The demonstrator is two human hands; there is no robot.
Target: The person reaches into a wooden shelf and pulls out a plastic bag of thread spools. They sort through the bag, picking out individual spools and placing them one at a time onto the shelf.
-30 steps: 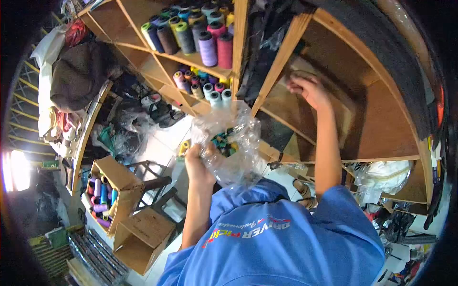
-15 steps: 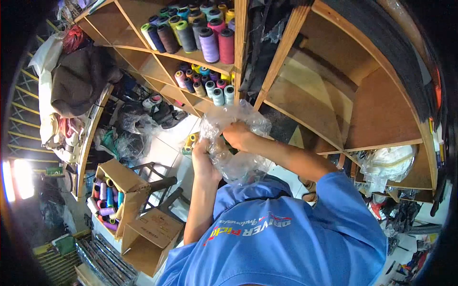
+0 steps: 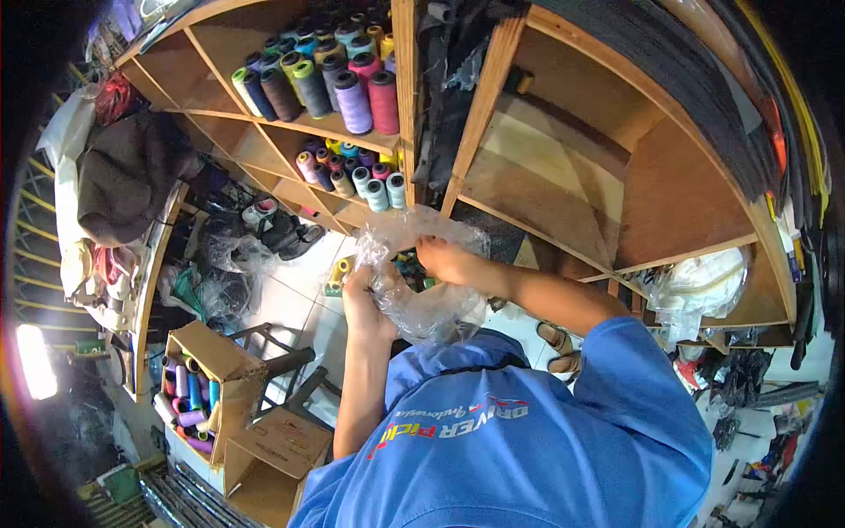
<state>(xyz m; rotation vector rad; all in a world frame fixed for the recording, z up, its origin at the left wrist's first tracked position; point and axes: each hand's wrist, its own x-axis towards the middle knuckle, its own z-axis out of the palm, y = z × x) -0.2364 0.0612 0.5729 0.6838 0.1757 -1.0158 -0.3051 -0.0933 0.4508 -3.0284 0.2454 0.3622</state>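
Note:
A crumpled clear plastic bag (image 3: 440,312) is spread in front of my chest, its mouth gaping in a ring. My left hand (image 3: 363,304) is closed on the bag's left edge. Fingers bent, my right hand (image 3: 440,260) grips the rim at the upper right. Through the opening between the hands some dark and green shapes show, too small to make out. Just beyond my left hand, yellow thread spools (image 3: 340,271) sit low down.
Wooden shelves (image 3: 352,141) hold several thread cones (image 3: 354,101) ahead. An open carton of spools (image 3: 189,392), an empty-looking cardboard box (image 3: 273,440) and a dark stool (image 3: 286,361) stand at left. A bundled white package (image 3: 704,286) lies in the right shelf. Sandals (image 3: 559,343) are on the floor.
The view has shifted, so the shelves appear further left. The bag's mouth has opened into a wider ring, and both hands keep their hold on it.

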